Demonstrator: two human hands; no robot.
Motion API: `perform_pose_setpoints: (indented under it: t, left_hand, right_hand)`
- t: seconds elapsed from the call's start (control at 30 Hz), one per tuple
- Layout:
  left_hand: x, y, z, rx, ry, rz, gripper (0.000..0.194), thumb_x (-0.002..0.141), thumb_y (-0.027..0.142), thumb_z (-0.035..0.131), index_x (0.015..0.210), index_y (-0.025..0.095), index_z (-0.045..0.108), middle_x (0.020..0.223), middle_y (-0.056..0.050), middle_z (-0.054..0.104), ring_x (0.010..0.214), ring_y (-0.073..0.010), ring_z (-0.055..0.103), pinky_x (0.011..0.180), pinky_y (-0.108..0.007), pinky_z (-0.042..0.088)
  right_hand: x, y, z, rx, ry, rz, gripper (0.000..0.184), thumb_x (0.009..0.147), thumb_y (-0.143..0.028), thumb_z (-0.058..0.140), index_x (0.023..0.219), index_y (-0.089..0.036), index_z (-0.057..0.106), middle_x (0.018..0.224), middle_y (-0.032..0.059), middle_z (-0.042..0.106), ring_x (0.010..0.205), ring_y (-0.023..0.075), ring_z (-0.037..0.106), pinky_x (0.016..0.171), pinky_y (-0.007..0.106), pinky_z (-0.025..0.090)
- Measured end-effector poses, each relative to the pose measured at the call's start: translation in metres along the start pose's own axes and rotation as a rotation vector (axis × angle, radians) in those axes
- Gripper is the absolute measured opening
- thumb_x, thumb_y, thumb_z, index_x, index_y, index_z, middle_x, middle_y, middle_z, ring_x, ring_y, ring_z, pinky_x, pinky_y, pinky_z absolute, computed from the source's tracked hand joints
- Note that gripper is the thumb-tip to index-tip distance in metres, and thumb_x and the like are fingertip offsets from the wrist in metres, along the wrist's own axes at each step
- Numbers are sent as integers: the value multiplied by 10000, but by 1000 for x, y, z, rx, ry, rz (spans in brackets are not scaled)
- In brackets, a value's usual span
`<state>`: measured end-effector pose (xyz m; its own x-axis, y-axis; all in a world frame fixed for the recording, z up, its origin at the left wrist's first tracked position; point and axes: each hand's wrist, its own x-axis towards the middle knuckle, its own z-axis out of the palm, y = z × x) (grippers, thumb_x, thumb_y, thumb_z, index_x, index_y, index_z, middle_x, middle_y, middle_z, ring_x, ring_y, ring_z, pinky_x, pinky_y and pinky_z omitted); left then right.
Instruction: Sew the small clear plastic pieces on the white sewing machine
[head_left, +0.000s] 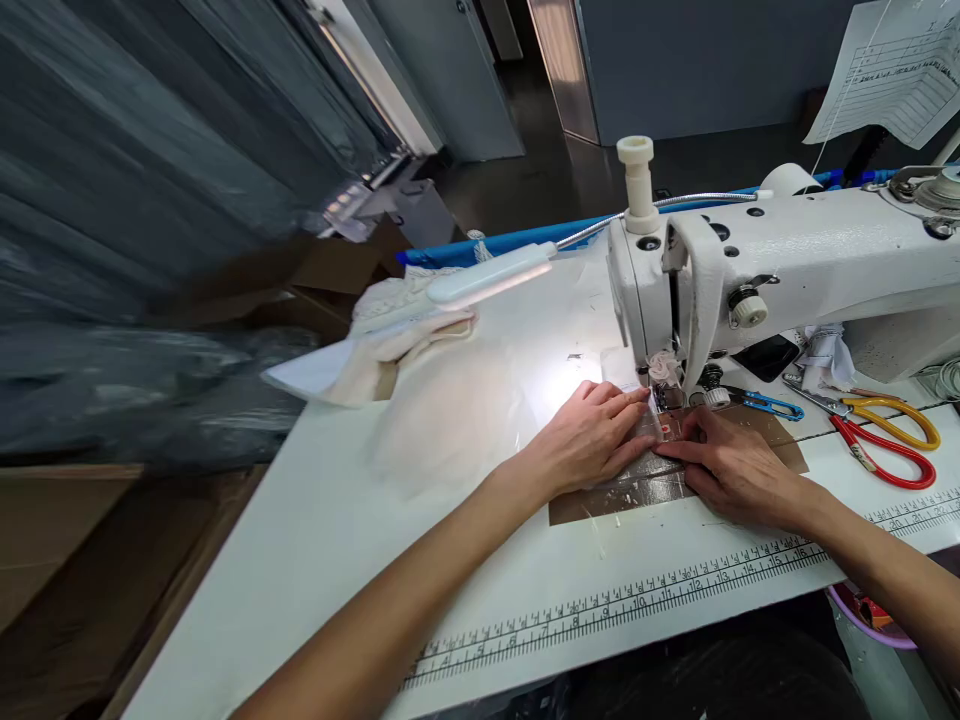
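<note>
A white sewing machine [810, 240] stands at the right, its presser foot [664, 398] low over the plate. My left hand [596, 435] lies flat left of the foot, fingers stretched out over a small white fabric piece [619, 368]. Just right of the foot is my right hand [724, 462], fingers bent and pointing left, thumb and forefinger close together. Whatever lies between those fingertips is too small to make out. Shiny, clear-looking tape [652, 490] covers part of a brown patch [577, 510] beneath both hands.
Red-handled scissors [885, 455], a yellow-handled pair [896, 415] and blue thread snips [769, 403] lie right of the needle area. A lit lamp [491, 278] hangs over the table. Cream fabric [390, 355] lies at the left edge. A printed ruler [637, 605] runs along the front.
</note>
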<state>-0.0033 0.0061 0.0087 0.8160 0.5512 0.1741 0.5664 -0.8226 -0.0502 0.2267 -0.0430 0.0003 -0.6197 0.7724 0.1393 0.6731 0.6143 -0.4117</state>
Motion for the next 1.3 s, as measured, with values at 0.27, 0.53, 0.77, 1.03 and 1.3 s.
perform_pose_setpoints:
  t: [0.27, 0.53, 0.77, 1.03, 1.3]
  left_hand:
    - [3, -2, 11, -144, 50, -112, 365, 1016, 391, 380, 1169, 143, 600, 986, -103, 698, 953, -260, 569, 807, -415, 414]
    - [-1, -4, 21, -243, 138, -125, 376, 990, 381, 422, 1242, 160, 593, 1092, -102, 702, 968, -256, 549, 827, -442, 434]
    - [-1, -5, 23, -270, 158, -106, 400, 984, 394, 428, 1276, 187, 604, 1169, -107, 694, 1030, -270, 556, 857, -458, 442]
    - [0, -3, 23, -267, 179, -103, 403, 984, 395, 421, 1232, 161, 636, 1182, -106, 699, 1023, -267, 571, 871, -458, 446]
    - [0, -2, 23, -234, 160, -110, 410, 987, 385, 403, 1251, 164, 625, 1199, -112, 691, 1021, -276, 571, 830, -451, 440]
  right_hand:
    - [4, 4, 3, 22, 18, 98, 428, 905, -173, 476, 1279, -287, 652, 1047, 85, 595, 817, 177, 606, 748, 341, 531]
    - [1, 6, 7, -9, 17, 81, 435, 911, -178, 490, 1300, -296, 643, 954, 79, 595, 808, 188, 599, 736, 345, 541]
    - [1, 7, 8, -2, 40, 65, 420, 895, -161, 504, 1253, -297, 678, 962, 83, 593, 826, 189, 610, 750, 352, 551]
    - [2, 6, 8, -17, 61, 40, 424, 888, -144, 481, 1233, -272, 691, 938, 84, 600, 811, 195, 613, 733, 355, 544]
    - [2, 5, 9, -24, 83, 45, 418, 886, -148, 499, 1226, -296, 693, 961, 76, 600, 816, 184, 611, 741, 334, 539]
